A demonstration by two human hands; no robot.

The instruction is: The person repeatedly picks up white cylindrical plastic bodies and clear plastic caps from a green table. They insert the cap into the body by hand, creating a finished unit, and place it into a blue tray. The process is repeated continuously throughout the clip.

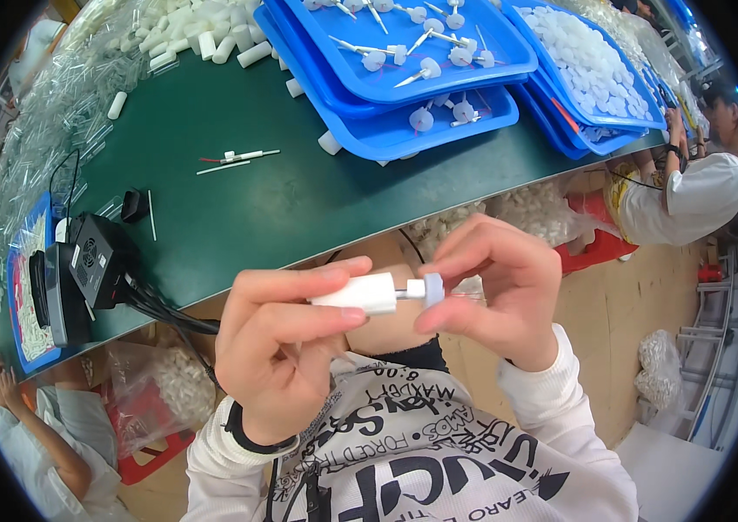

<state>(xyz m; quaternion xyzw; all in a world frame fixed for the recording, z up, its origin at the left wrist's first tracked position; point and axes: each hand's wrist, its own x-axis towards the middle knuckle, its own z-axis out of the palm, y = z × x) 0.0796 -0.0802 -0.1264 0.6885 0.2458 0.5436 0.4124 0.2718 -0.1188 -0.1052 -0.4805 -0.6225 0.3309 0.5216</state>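
**Mid-assembly: disc-headed pin meeting white sleeve, held above the lap**

Left hand (pixel 278 348) wrapped round a short white plastic cylindrical sleeve (pixel 360 293), thumb on top and fingers (pixel 312 320) below, clamped on it; sleeve held level, open end pointing to the right. Right hand (pixel 495 278) pinching a small white round disc-shaped cap on a thin metal pin (pixel 428 289) between thumb and fingertips, closed on it; pin shaft bridging the short gap into the sleeve mouth. Both parts held in the air in front of the chest, off the dark green table (pixel 238 200), just below its near edge.

Judged step: pin being seated in the sleeve, partly in, disc not yet against the sleeve end. Next move likely calls for keeping pin and sleeve on one axis and pressing the two together squarely; a tilt could bend the thin shaft.

Packages and containers: stacked blue plastic rectangular trays (pixel 404 65) at the far side of the table, holding loose disc-and-pin pieces; a further blue tray of white round discs (pixel 591 65) to the right; heap of white cylindrical sleeves (pixel 195 30) far left, beside a spread of clear plastic tubes (pixel 64 104). Clear plastic bags of white parts (pixel 169 387) under the table, left, over a red crate. Black boxy device with cables (pixel 95 261) at the left table edge. Another person in a white shirt (pixel 700 200) seated at right. No label or sign legible enough to describe.
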